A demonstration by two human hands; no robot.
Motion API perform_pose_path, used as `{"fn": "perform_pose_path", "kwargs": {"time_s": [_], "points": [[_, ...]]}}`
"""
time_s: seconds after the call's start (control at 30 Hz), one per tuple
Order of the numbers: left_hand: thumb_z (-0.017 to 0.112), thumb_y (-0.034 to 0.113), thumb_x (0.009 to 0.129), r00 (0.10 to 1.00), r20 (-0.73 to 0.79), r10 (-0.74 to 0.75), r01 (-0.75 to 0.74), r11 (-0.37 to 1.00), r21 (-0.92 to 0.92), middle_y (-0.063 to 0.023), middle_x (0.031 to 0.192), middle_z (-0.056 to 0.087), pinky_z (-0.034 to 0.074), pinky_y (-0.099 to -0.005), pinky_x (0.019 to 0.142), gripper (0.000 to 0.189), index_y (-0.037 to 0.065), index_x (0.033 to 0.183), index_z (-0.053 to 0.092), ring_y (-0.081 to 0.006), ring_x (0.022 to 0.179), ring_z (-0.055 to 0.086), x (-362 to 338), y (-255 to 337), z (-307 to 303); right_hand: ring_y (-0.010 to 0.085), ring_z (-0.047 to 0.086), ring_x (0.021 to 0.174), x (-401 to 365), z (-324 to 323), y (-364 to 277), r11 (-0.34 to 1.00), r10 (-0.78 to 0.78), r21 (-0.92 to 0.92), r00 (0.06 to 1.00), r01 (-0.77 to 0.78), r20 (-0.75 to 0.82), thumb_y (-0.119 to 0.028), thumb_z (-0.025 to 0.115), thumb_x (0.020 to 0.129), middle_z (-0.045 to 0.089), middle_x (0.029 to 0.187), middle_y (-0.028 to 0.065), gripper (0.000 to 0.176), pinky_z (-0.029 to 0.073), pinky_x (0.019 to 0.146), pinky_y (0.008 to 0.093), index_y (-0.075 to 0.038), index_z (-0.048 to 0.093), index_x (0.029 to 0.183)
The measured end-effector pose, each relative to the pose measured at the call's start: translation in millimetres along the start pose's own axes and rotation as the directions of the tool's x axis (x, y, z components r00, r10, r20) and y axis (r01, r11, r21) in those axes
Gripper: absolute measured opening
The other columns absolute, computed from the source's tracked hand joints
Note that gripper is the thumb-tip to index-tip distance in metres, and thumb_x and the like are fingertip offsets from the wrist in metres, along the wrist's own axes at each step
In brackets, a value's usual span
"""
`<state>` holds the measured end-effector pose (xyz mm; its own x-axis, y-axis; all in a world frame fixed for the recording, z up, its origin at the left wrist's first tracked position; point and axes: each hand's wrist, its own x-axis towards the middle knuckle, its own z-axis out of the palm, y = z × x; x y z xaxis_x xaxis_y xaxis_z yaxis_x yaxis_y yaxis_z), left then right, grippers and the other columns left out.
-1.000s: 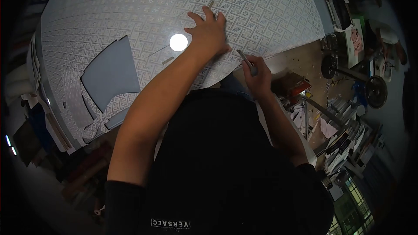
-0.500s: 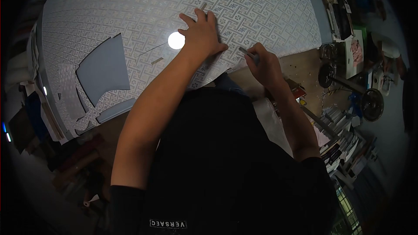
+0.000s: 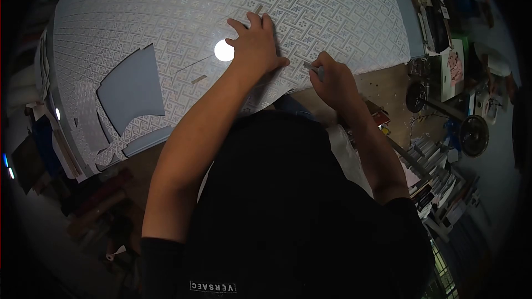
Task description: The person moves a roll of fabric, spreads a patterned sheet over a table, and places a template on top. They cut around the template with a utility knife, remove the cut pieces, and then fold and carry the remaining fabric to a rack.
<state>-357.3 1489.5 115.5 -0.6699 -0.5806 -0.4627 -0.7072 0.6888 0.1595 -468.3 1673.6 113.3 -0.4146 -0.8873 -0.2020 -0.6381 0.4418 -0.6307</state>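
Observation:
A pale patterned fabric sheet (image 3: 343, 16) covers most of the table. My left hand (image 3: 256, 44) lies spread and open on it, fingers pointing away from me and thumb out to the right. Just beyond its fingertips shows a small narrow strip (image 3: 258, 9). My right hand (image 3: 334, 80), at the sheet's near edge, is closed around a slim grey tool (image 3: 312, 67). The tool's tip points left onto the fabric; its exact kind is hard to make out. Another short strip (image 3: 199, 79) lies left of my left forearm.
A curved cut-out (image 3: 133, 91) at the left bares the blue-grey tabletop, with narrow fabric remnants around it. A round bright glare (image 3: 224, 50) shows beside my left hand. Beyond the right edge stand a bar with round weights (image 3: 474, 135) and stacked papers (image 3: 438, 171).
My right hand has shifted slightly left and up, with the grey tool still in it. The left hand stays spread in nearly the same place.

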Motion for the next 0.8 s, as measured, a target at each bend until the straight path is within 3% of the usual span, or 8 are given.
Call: {"fn": "perform_pose_path", "kwargs": {"time_s": [0.13, 0.2, 0.33, 0.5, 0.8], "points": [[0.090, 0.058, 0.066, 1.000, 0.010, -0.002, 0.001, 1.000, 0.026, -0.0290, 0.160, 0.026, 0.048, -0.0748, 0.096, 0.124, 0.001, 0.157, 0.028, -0.0701, 0.139, 0.022, -1, 1, -3, 0.0421, 0.069, 0.074, 1, -2, -5, 1.000, 0.016, -0.007, 1.000, -0.016, 0.021, -0.013, 0.071, 0.089, 0.068, 0.075, 0.0196, 0.023, 0.052, 0.065, 0.0513, -0.004, 0.054, 0.103], [0.089, 0.059, 0.067, 1.000, 0.004, 0.010, -0.010, 0.999, 0.036, -0.0290, 0.159, 0.027, 0.049, -0.0739, 0.094, 0.124, 0.000, 0.157, 0.028, -0.0707, 0.138, 0.023, -1, 1, -4, 0.0440, 0.070, 0.082, 2, 0, -8, 0.997, 0.077, -0.015, 0.997, -0.076, 0.015, -0.014, 0.072, 0.089, 0.071, 0.087, 0.0223, 0.022, 0.055, 0.070, 0.0486, -0.003, 0.056, 0.099], [0.091, 0.058, 0.065, 1.000, -0.006, -0.008, 0.008, 0.998, 0.066, -0.0262, 0.156, 0.030, 0.053, -0.0709, 0.093, 0.125, 0.001, 0.157, 0.027, -0.0671, 0.137, 0.026, -1, 3, -2, 0.0430, 0.071, 0.084, -4, 6, -9, 0.991, 0.132, -0.012, 0.991, -0.131, 0.016, -0.013, 0.072, 0.091, 0.072, 0.090, 0.0221, 0.021, 0.056, 0.070, 0.0474, -0.002, 0.056, 0.099], [0.088, 0.062, 0.066, 1.000, -0.013, 0.027, -0.026, 0.994, 0.104, -0.0284, 0.154, 0.032, 0.054, -0.0711, 0.089, 0.125, 0.001, 0.157, 0.028, -0.0696, 0.134, 0.028, -1, 0, -4, 0.0395, 0.073, 0.086, 7, 24, 12, 0.993, -0.036, 0.106, 0.983, 0.055, -0.178, -0.012, 0.074, 0.092, 0.073, 0.092, 0.0199, 0.021, 0.058, 0.069, 0.0425, -0.003, 0.057, 0.100], [0.089, 0.059, 0.064, 0.994, -0.092, 0.062, -0.057, 0.997, 0.051, -0.0297, 0.152, 0.035, 0.054, -0.0745, 0.082, 0.123, 0.000, 0.155, 0.032, -0.0700, 0.132, 0.030, -1, -5, 1, 0.0397, 0.072, 0.086, 166, 23, -27, 0.970, -0.243, -0.065, 0.951, 0.235, -0.189, -0.013, 0.076, 0.089, 0.073, 0.091, 0.0187, 0.021, 0.057, 0.070, 0.0428, -0.003, 0.062, 0.101]]}}
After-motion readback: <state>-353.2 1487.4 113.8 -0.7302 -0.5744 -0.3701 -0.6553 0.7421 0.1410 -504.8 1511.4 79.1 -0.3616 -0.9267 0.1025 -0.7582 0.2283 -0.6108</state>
